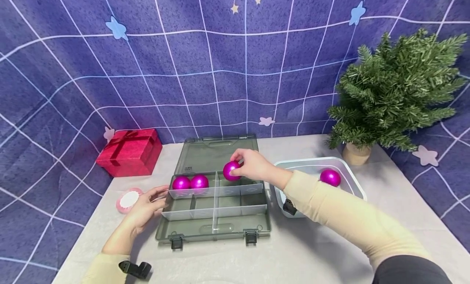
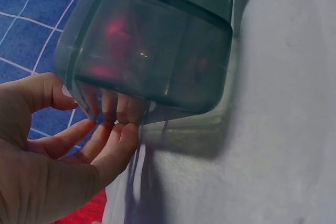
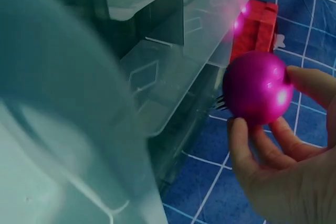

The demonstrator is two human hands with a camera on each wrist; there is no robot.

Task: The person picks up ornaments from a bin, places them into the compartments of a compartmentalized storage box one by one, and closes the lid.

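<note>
A grey translucent compartment box (image 1: 213, 237) lies on the table with its lid (image 1: 216, 155) folded back. Two shiny magenta balls (image 1: 181, 183) sit side by side in its back left compartment. Over the back right compartment, my right hand (image 1: 251, 165) pinches another magenta ball (image 3: 257, 87) between thumb and fingertips. My left hand (image 1: 144, 206) rests at the box's left side; in the left wrist view the fingertips (image 2: 126, 132) touch the side wall and the thumb is at the rim. One more magenta ball (image 1: 330, 177) lies in a white tub (image 1: 358, 182) to the right.
A red gift box (image 1: 128, 153) stands at the back left, near a pink and white round thing (image 1: 129, 200) on the table. A small artificial fir tree (image 1: 393, 92) rises at the back right behind the tub. Blue gridded cloth (image 1: 227, 84) hangs behind.
</note>
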